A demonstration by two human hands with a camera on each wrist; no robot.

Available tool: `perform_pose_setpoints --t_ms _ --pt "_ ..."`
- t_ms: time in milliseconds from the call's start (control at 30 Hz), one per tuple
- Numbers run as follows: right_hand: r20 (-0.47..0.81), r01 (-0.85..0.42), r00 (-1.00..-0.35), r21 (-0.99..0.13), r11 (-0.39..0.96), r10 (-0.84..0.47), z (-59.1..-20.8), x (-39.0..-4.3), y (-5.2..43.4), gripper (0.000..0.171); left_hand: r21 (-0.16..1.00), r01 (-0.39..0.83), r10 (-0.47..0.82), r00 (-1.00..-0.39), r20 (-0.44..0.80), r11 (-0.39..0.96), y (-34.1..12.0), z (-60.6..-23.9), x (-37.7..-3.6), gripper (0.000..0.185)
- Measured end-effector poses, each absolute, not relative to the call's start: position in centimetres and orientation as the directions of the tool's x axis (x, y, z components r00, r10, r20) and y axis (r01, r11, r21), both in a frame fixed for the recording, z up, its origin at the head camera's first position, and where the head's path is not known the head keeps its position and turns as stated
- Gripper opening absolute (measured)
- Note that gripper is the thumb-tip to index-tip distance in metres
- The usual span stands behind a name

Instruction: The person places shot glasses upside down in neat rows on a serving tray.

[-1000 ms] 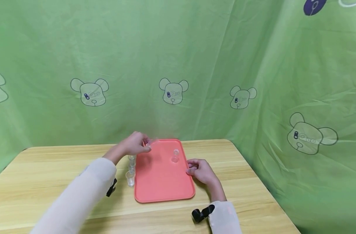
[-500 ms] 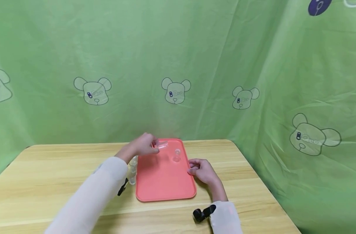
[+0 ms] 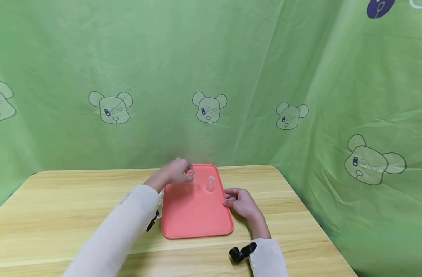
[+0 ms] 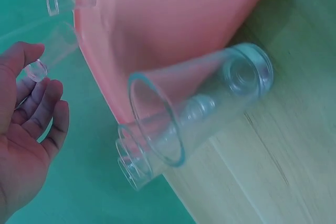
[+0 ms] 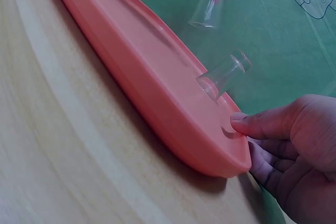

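Note:
My left hand (image 3: 179, 171) is over the far left part of the red tray (image 3: 197, 215). Its thumb and fingers pinch the narrow base of a clear cup (image 4: 59, 48), which in the right wrist view points its wide mouth downward. Another clear cup (image 3: 210, 184) stands upside down on the tray's right side. At the right rim, my right hand (image 3: 241, 202) grips the tray, thumb on top of the edge (image 5: 239, 153) and other fingers outside it. Several clear cups (image 4: 210, 103) stand upright in a row along the tray's left side, mostly hidden by my left forearm in the head view.
The tray lies on a light wooden table (image 3: 76, 215). A green curtain (image 3: 155, 69) with bear-head prints hangs behind the table and along its right side. Each sleeve carries a black wrist device (image 3: 243, 252).
My left hand has moved right from the tray's left edge, over the tray, and the pinched cup has turned from lying sideways to mouth down. My right hand keeps its place on the rim.

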State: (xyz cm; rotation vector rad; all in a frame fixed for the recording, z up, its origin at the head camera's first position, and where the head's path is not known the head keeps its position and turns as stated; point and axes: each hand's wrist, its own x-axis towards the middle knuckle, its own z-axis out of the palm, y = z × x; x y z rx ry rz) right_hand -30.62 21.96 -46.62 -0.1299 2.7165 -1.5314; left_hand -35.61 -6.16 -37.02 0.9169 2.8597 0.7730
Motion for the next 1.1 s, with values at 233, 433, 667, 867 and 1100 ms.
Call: perform_pose_setpoints --t_ms 233,433,667,867,1100 --pt "0.025 -0.067 -0.996 -0.855 0.514 -0.087 -46.5 -30.6 21.9 0.037 0.452 0.524 0.546 -0.833 0.094 0.722 -5.1 -37.9 -36.2 0.007" --pt "0.025 -0.069 -0.995 -0.861 0.504 -0.092 -46.5 -30.5 21.9 0.037 0.469 0.515 0.550 -0.832 0.073 0.717 -4.4 -38.4 -36.1 0.010" --pt "0.016 -0.057 -0.996 -0.868 0.493 -0.086 -46.5 -30.5 22.0 0.037 0.491 0.480 0.528 -0.848 0.047 0.727 -3.7 -39.0 -35.8 0.017" --pt "0.020 -0.058 -0.996 -0.862 0.504 -0.081 -46.5 -30.5 22.0 0.037 0.477 0.497 0.541 -0.840 0.053 0.725 -3.4 -39.5 -35.8 0.021" --pt "0.012 -0.051 -0.997 -0.864 0.502 -0.080 -46.4 -30.6 21.9 0.037 0.430 0.512 0.543 -0.838 0.059 0.743 -3.3 -40.0 -36.1 0.023"
